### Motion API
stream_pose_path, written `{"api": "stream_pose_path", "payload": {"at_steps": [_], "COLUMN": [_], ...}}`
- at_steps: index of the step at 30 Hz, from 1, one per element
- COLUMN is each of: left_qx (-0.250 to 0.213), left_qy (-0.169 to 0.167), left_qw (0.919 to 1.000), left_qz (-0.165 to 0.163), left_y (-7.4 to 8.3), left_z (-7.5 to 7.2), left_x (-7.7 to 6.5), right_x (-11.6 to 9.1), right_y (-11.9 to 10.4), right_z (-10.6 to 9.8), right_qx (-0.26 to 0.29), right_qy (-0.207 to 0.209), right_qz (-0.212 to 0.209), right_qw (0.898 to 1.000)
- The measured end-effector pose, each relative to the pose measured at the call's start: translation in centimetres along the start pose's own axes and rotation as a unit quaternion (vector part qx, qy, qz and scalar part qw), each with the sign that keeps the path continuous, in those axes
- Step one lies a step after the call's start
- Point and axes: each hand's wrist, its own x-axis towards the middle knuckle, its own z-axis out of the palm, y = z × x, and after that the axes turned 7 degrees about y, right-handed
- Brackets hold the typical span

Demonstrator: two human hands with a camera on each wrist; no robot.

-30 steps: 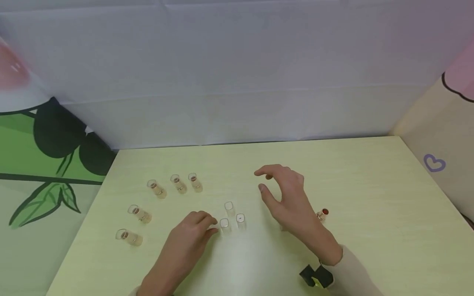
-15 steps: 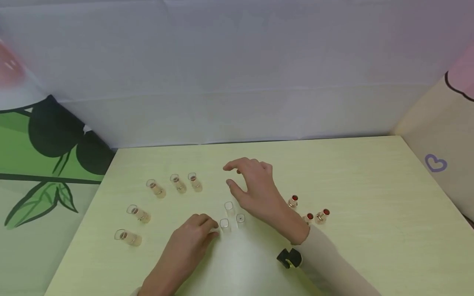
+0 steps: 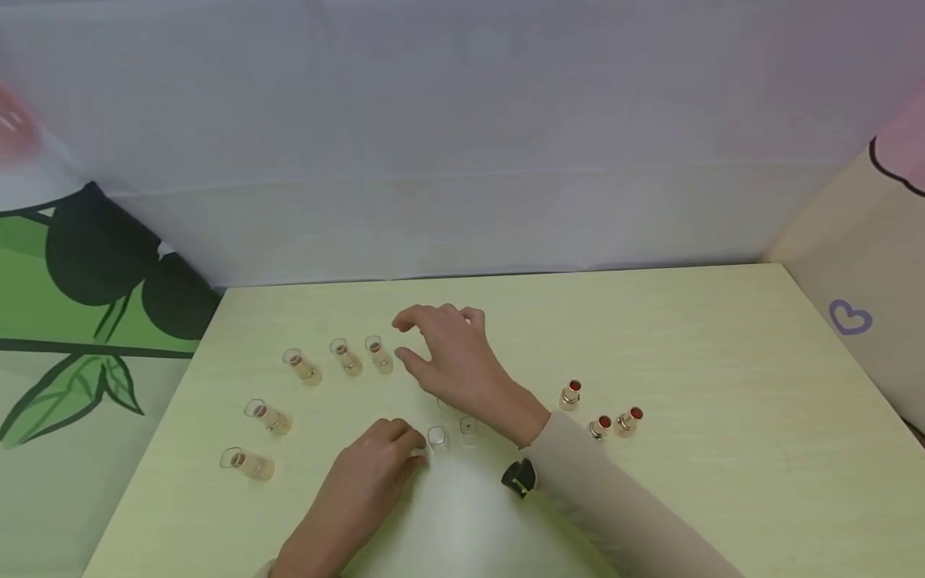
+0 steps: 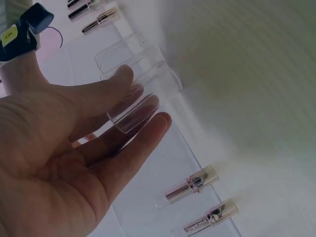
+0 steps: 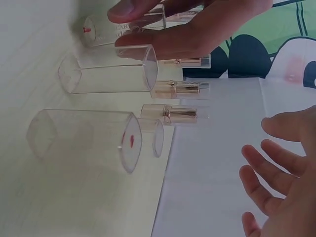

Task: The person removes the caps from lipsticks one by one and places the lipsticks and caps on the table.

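My left hand (image 3: 376,461) rests low over the table and pinches a clear lipstick cap (image 4: 133,113) between thumb and fingers. Beside it two clear caps (image 3: 437,439) (image 3: 468,429) stand upright, and a third is mostly hidden behind my right hand in the head view. In the left wrist view, several clear caps (image 4: 160,81) line up past my fingertips. My right hand (image 3: 455,357) hovers with thumb and index finger apart, holding nothing. Just left of its fingertips stands a gold lipstick (image 3: 379,355) with a clear cap on it.
Several capped lipsticks (image 3: 302,367) form a curved row on the left of the table (image 3: 686,321). Three uncapped lipsticks (image 3: 571,393) with red tips stand to the right, beyond my right forearm. A pale wall hanging (image 3: 462,217) borders the table's back edge.
My right hand has swept left, across and above the clear caps, to the row of capped lipsticks. The uncapped lipsticks have come into view behind it. My left hand has stayed put.
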Motion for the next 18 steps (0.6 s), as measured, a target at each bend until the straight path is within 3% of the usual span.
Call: {"api": "stream_pose_path", "payload": {"at_steps": [8,18], "left_qx": [-0.012,-0.019], "left_qy": [-0.01,-0.003], "left_qw": [0.9999,0.9996], "left_qz": [0.007,0.023], "left_y": [-0.3,-0.6], "left_z": [0.3,0.6], "left_x": [0.0,-0.1], "right_x": [2.0,2.9], "right_y": [-0.5,-0.7], "right_z": [2.0,3.9], "right_qx": [-0.033,-0.06], "right_qy": [-0.052,-0.06], "right_qz": [0.031,0.047], "right_qw": [0.998,0.995]}}
